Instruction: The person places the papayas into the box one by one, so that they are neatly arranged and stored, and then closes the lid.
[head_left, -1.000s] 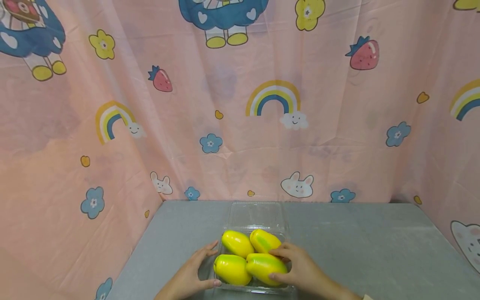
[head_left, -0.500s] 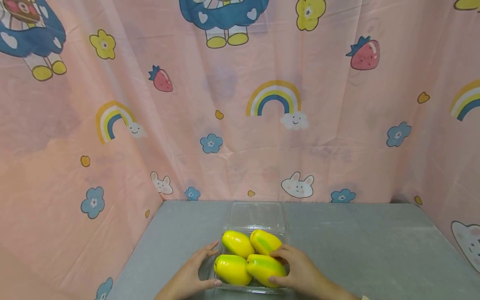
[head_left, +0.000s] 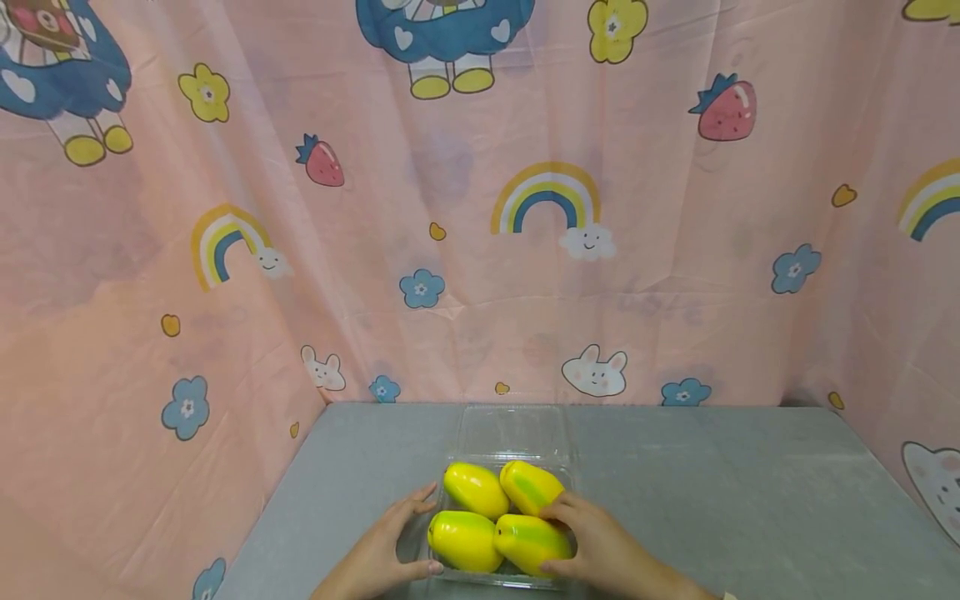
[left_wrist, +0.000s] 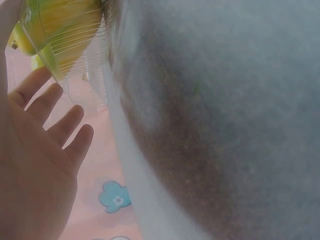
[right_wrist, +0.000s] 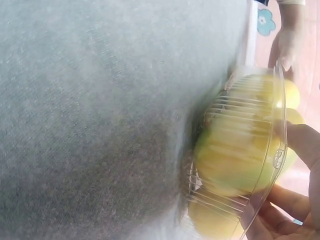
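Observation:
Several yellow-green mangoes lie in a clear plastic clamshell box (head_left: pixel 513 581), two at the back and two in front. My right hand (head_left: pixel 600 537) holds the front right mango (head_left: pixel 528 543), its thumb on the near side and fingers on the far side. In the right wrist view, that hand reaches over the ribbed box wall. At the box's left side rests my left hand (head_left: pixel 378 546), fingers spread, beside the front left mango (head_left: pixel 463 542) without holding it. Its fingertips are at the box rim in the left wrist view. The back mangoes (head_left: pixel 475 489) sit untouched by the left hand.
The box's clear lid (head_left: pixel 513 429) lies folded back, away from me. A grey tabletop (head_left: pixel 712 492) surrounds the box. Behind and beside the table hangs a pink printed curtain (head_left: pixel 660 317).
The front right mango has turned slightly and settled lower in the box, with the right hand following it. My left hand stays in place.

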